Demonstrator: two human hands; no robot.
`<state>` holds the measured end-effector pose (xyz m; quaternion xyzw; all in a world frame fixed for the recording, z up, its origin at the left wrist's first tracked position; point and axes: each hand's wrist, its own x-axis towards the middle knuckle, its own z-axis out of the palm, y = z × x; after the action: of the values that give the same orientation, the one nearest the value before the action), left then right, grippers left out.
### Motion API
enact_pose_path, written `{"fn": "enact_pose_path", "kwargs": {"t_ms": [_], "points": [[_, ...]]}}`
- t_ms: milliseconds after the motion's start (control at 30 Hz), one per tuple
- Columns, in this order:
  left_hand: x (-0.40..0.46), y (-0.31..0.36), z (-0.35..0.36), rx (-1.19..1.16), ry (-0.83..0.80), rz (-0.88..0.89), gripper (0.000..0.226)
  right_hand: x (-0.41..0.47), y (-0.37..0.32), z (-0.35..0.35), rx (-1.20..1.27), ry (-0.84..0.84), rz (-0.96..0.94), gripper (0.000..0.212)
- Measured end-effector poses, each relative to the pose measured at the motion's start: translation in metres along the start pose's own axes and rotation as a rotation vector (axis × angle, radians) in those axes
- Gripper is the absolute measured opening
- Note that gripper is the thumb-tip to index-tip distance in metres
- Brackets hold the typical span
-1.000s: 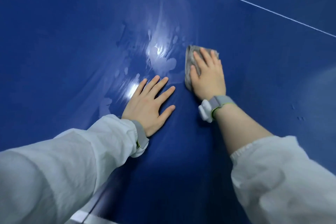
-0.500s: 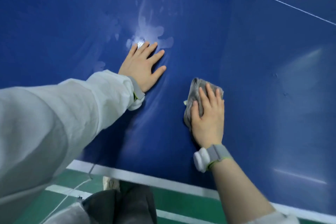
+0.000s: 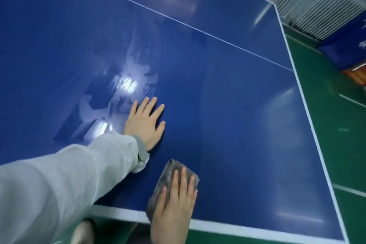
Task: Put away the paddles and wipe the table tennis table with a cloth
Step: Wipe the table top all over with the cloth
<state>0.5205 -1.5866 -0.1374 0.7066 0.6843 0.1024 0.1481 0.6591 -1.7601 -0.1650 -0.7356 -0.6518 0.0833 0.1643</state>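
The blue table tennis table (image 3: 237, 105) fills the view, with a white centre line and white edge bands. My right hand (image 3: 174, 210) lies flat with straight fingers on a folded grey cloth (image 3: 168, 176), pressing it onto the table right at the near white edge. My left hand (image 3: 146, 123) rests palm down on the bare blue surface, fingers spread, farther in from the edge. Wet smears shine just left of and beyond my left hand. No paddles are in view.
Green floor (image 3: 336, 144) runs along the table's right side and under the near edge. A white radiator (image 3: 316, 0) stands at the far right wall, with a blue barrier (image 3: 344, 45) below it. My shoe (image 3: 83, 232) shows under the near edge.
My right hand has dragged the cloth from the middle of the table back to the near edge. My left hand stayed flat on the table. The view pulled back, showing the table's right corner.
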Motion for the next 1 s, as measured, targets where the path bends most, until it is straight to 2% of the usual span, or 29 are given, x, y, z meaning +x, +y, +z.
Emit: {"fn": "enact_pose_path", "kwargs": {"t_ms": [200,367,500,667,833,1000], "points": [[0.089,0.047,0.011,-0.028,0.041,-0.048,0.056,0.141,0.045,0.003,-0.017,-0.024,-0.111,0.05],[0.192,0.081,0.027,-0.05,0.112,-0.23,0.058,0.331,0.056,0.013,0.031,-0.124,-0.23,0.059],[0.203,0.096,0.049,0.014,0.175,-0.414,0.065,0.451,0.045,0.025,0.031,-0.106,-0.296,0.052],[0.209,0.094,0.059,0.097,0.198,-0.448,0.06,0.579,0.015,0.054,0.034,-0.156,-0.327,0.047],[0.208,0.094,0.063,0.12,0.186,-0.451,0.06,0.661,0.001,0.07,0.031,-0.171,-0.38,0.048],[0.21,0.098,0.06,0.098,0.182,-0.464,0.061,0.652,0.01,0.061,0.039,-0.189,-0.321,0.048]]}}
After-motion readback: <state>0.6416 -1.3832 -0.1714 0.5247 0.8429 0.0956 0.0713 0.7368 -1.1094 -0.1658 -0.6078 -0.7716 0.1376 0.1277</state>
